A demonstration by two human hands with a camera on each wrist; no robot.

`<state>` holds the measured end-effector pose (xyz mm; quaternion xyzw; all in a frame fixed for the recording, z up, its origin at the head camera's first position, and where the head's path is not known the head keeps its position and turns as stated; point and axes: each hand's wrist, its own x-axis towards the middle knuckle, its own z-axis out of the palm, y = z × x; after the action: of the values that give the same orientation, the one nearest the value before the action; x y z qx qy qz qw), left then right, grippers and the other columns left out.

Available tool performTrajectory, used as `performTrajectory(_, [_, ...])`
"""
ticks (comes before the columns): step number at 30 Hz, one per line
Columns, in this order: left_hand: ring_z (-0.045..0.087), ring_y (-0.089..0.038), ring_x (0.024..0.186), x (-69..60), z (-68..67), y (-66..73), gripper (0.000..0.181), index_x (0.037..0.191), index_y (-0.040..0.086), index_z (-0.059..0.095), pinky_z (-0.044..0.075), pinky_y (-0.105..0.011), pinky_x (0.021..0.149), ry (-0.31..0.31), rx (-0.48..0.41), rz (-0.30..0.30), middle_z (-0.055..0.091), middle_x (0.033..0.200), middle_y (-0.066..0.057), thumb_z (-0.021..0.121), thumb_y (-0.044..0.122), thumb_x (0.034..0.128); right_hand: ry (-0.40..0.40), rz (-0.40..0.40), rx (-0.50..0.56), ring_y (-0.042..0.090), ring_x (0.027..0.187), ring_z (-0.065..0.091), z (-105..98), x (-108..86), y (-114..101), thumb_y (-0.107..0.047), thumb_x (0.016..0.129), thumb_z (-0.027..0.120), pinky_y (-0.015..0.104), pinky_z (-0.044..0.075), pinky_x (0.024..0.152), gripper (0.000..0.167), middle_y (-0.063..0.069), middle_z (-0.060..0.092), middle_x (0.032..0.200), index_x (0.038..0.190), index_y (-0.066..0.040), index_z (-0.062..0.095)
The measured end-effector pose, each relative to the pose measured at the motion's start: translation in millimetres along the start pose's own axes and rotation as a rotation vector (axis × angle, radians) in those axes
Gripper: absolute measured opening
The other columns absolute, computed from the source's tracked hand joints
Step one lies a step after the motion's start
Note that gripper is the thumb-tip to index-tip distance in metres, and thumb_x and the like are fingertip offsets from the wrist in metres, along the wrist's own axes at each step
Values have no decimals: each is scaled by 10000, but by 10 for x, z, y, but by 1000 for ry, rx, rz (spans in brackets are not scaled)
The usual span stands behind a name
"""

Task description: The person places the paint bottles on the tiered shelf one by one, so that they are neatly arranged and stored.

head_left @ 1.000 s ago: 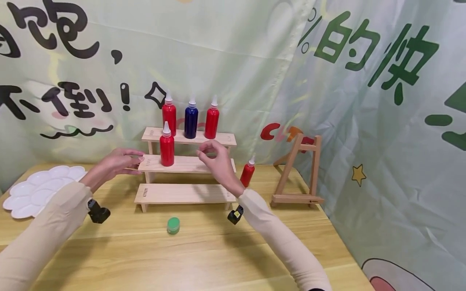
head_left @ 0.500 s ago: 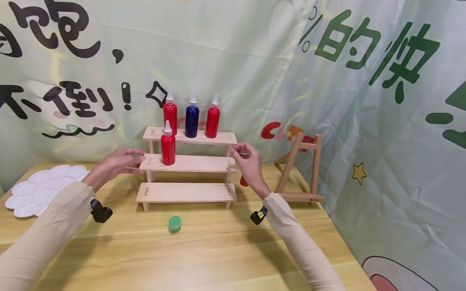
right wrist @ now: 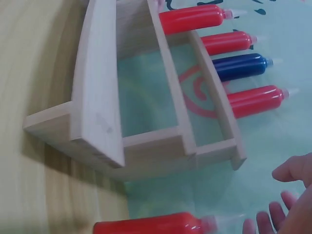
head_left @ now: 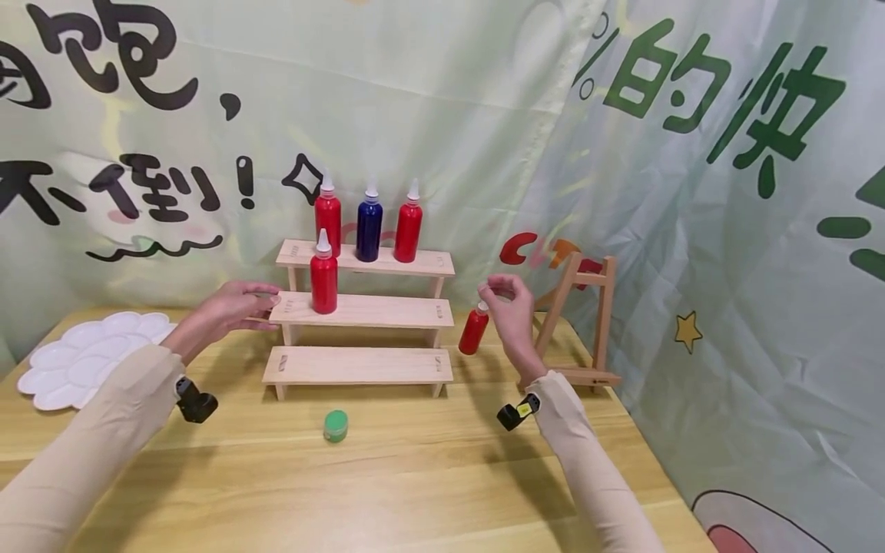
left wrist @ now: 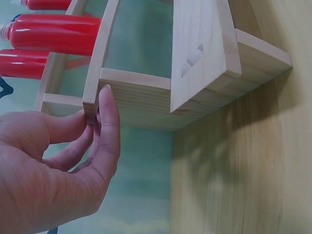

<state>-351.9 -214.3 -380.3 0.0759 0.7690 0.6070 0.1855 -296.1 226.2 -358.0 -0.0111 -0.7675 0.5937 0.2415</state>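
Observation:
My left hand (head_left: 238, 311) pinches the left end of the middle board of a three-tier wooden shelf (head_left: 387, 309); in the left wrist view, thumb and fingers (left wrist: 109, 131) lie on either side of that board end. To the right of the shelf, my right hand (head_left: 510, 307) is at the white nozzle of a red squeeze bottle (head_left: 473, 330) on the table. The right wrist view shows its thumb and fingers spread apart, with the nozzle tip close by. Another red squeeze bottle (head_left: 323, 283) stands on the middle tier. Two red bottles and a blue bottle (head_left: 369, 230) line the top tier.
A white flower-shaped palette (head_left: 83, 361) lies at the left of the wooden table (head_left: 387, 491). In front of the shelf sits a small green-lidded jar (head_left: 336, 425). A wooden tabletop easel (head_left: 601, 322) stands at the right, and a printed cloth (head_left: 442, 100) hangs behind.
My right hand has moved right, from in front of the middle tier to the red bottle beside the shelf. My left hand keeps its place on the shelf end.

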Motion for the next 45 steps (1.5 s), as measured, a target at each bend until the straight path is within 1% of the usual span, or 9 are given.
performTrajectory(5, [683,-60,877,1,-6,4,602,1577,-165,204,644,-351,952,-4,-10,1,646,1091,-8,488,69,1100,1,67,-40,349,1243,564,-21,-19,104,-66,958,720,390,515,1039,407,206,592,1310,1317,49,566])
performTrajectory(11, [683,-57,881,-11,6,20,604,1575,-160,215,642,-352,959,-12,-16,-4,653,1066,5,499,78,1098,-65,149,-115,410,1363,457,-2,-88,263,-44,950,707,527,449,1154,569,244,488,1454,1448,54,451])
performTrajectory(14, [685,-60,880,-14,10,26,606,1579,-154,213,644,-345,952,-14,-17,-10,658,1054,9,500,72,1095,-100,205,-155,426,1406,414,21,-121,352,-42,962,698,570,431,1179,622,241,441,1517,1500,34,396])
performTrajectory(20, [688,-57,880,-3,10,18,616,1584,-152,199,643,-340,953,-19,-22,-11,665,1030,30,500,72,1096,-118,279,-120,455,1415,426,128,-179,550,36,945,667,601,450,1177,654,276,429,1532,1516,29,349])
performTrajectory(23, [688,-54,879,5,2,5,620,1590,-149,187,641,-344,956,-15,-24,-13,658,1043,29,494,79,1101,-89,286,-109,458,1395,444,194,-208,629,46,947,655,596,458,1176,642,281,436,1521,1510,20,349])
performTrajectory(27, [685,-53,881,13,-8,-10,622,1595,-146,179,643,-343,952,-11,-23,-15,648,1068,19,486,85,1105,-29,260,-118,446,1313,503,261,-255,700,35,969,639,585,507,1128,541,279,489,1454,1458,37,406])
performTrajectory(34, [684,-54,877,18,-18,-13,616,1585,-163,176,646,-337,944,-16,-16,-19,657,1058,17,479,73,1104,49,199,-150,391,1123,647,300,-327,733,-72,926,772,477,608,983,428,242,639,1246,1290,49,582])
performTrajectory(39, [693,-59,872,22,-26,-10,608,1579,-168,181,647,-329,939,-22,3,-21,668,1047,15,474,80,1107,100,175,-91,360,1090,667,284,-347,745,-90,902,810,419,609,965,381,218,679,1198,1219,31,637])
performTrajectory(45, [691,-57,874,35,-27,-9,603,1582,-163,184,651,-328,928,-18,9,-27,657,1105,-25,469,68,1103,145,147,13,300,1051,685,236,-362,712,-139,902,835,258,619,885,360,179,700,1190,1203,-7,688])
